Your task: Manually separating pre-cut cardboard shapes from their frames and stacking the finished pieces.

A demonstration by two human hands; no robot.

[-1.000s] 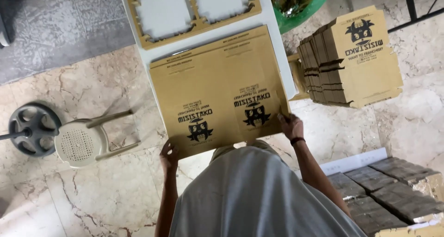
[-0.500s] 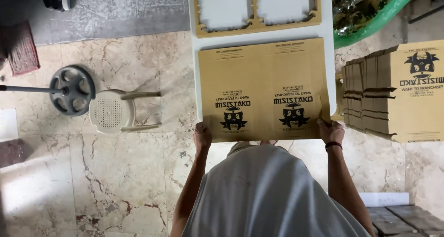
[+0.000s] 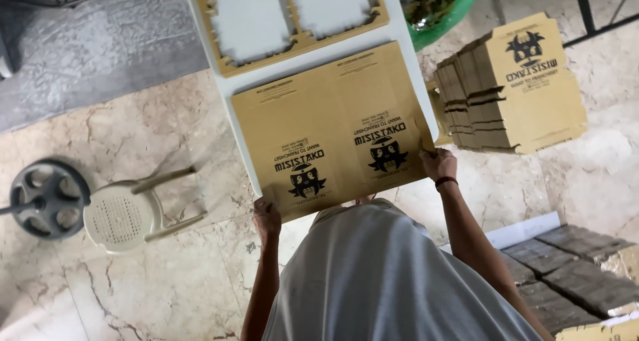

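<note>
Head camera looks straight down on a flat brown printed cardboard sheet (image 3: 336, 124) lying on a white table (image 3: 407, 44). Its near edge overhangs the table toward the person. The left hand (image 3: 266, 218) pinches the sheet's corner at about seven o'clock, fingers curled shut on the edge. The right hand (image 3: 437, 164), a dark band at its wrist, grips the corner at about four o'clock the same way. Handling it well likely calls for even grips at both corners, so the sheet stays flat and square. At twelve o'clock lies a brown die-cut cardboard frame (image 3: 296, 44). At two o'clock stands a stack of folded brown boxes (image 3: 512, 88). At nine o'clock is a beige plastic stool (image 3: 123, 214).
</note>
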